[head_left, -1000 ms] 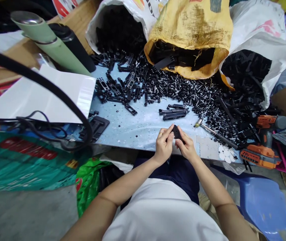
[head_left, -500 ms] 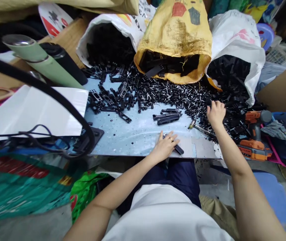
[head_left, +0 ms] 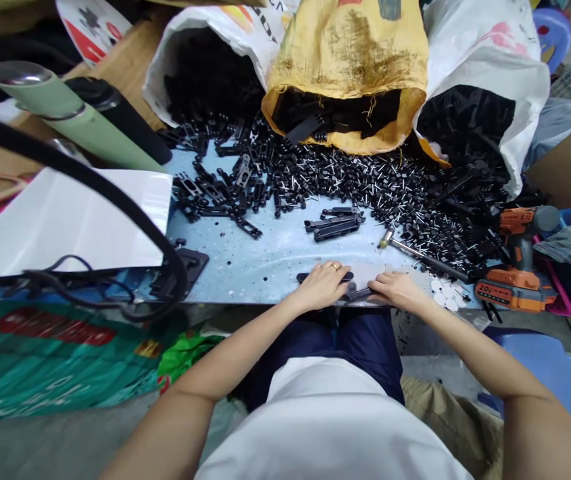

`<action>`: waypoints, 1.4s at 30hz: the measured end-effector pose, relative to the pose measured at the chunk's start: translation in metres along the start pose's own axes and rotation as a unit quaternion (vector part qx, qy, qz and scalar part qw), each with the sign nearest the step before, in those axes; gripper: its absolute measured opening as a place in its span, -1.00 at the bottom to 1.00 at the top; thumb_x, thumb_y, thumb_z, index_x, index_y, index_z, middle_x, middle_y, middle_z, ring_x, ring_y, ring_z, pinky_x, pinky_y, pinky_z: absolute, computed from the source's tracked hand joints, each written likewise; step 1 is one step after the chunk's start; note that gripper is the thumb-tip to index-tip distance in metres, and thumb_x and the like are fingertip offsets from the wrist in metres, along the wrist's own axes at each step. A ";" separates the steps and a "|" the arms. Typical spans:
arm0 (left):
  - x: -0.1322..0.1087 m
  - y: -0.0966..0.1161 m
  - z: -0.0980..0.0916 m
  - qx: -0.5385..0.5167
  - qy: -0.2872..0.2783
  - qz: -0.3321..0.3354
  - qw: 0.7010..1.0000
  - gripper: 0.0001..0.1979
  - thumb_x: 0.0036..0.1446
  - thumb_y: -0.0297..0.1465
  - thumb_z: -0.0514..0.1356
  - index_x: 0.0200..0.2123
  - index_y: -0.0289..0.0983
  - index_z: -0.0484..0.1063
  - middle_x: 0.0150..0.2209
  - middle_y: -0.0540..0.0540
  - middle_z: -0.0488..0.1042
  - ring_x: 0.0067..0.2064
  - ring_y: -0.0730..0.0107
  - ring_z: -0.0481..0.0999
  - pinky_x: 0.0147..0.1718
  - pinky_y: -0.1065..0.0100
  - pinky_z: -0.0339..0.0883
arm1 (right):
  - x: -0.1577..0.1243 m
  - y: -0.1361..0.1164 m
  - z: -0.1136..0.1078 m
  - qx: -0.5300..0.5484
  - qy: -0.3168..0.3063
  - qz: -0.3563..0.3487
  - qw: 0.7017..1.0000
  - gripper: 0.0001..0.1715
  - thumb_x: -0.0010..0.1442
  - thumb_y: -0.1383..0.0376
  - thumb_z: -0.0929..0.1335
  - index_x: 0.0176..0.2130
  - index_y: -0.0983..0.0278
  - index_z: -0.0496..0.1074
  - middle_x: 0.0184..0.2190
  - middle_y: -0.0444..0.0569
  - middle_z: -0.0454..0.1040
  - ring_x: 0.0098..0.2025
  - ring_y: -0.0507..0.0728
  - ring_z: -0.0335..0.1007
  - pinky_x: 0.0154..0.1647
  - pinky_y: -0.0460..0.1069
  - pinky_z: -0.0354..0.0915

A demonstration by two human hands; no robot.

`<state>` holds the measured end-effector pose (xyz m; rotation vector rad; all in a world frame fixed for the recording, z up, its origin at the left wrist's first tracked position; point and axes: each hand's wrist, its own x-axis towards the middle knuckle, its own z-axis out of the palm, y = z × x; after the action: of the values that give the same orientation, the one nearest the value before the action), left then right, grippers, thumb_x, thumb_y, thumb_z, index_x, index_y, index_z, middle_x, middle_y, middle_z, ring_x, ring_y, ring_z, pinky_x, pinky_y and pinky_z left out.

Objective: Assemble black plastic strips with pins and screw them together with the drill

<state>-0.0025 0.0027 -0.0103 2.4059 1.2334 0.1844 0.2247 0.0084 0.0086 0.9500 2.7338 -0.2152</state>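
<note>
At the table's front edge, my left hand [head_left: 321, 287] is closed over a long black plastic part [head_left: 303, 277], whose ends show on either side of the fingers. Just to its right, my right hand [head_left: 399, 291] pinches a second black part [head_left: 361, 293] that meets the first near my left fingertips. How the two fit together is hidden by the fingers. Beyond my hands lie several slim black assembled pieces [head_left: 336, 228]. A small hammer [head_left: 415, 256] rests to the right, its head toward the middle.
Black pins with metal shanks [head_left: 345, 179] are heaped across the back, beside black link-like parts [head_left: 215, 190]. Three sacks, including a yellow one [head_left: 348, 53], open toward me. A cordless drill [head_left: 518, 260] stands right; a green flask [head_left: 75, 117] and black cable [head_left: 115, 193] are left.
My right hand has come back from the black heap at the right to the front edge, with a black part in it. My left hand has shifted slightly, its fingers more closed.
</note>
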 end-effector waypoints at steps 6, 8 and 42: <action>0.001 0.006 0.003 0.001 0.020 0.008 1.000 -0.38 -0.13 -0.02 0.25 -0.11 -0.34 0.29 -0.12 -0.27 0.39 -0.07 0.03 0.38 -0.11 0.13 0.24 | 0.002 -0.024 0.004 -0.037 0.026 0.087 0.995 -0.51 0.27 0.03 0.07 -0.16 0.25 0.38 -0.37 -0.01 0.43 -0.35 0.03 0.29 -0.41 -0.05 -0.09; -0.002 0.002 0.007 -0.004 0.050 0.013 0.999 -0.43 -0.12 -0.10 0.28 -0.12 -0.34 0.28 -0.14 -0.27 0.40 -0.09 0.06 0.40 -0.13 0.18 0.27 | 0.002 -0.032 0.000 -0.054 0.048 0.101 0.992 -0.55 0.28 0.07 0.08 -0.16 0.25 0.38 -0.39 0.00 0.42 -0.35 0.04 0.27 -0.41 -0.03 -0.12; 0.185 0.025 -0.035 0.063 0.073 -0.081 0.992 -0.65 0.10 -0.66 -0.12 -0.15 -0.41 0.36 -0.13 -0.32 0.41 -0.07 0.20 0.42 -0.17 0.27 0.32 | -0.021 -0.019 0.065 -0.003 0.292 0.141 0.946 -0.63 0.23 0.09 0.19 -0.21 0.28 0.41 -0.34 0.01 0.45 -0.33 0.03 0.29 -0.31 -0.04 0.10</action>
<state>0.1154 0.1488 0.0177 2.4187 1.5413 0.2437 0.2403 -0.0326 -0.0474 1.6015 3.0399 0.1574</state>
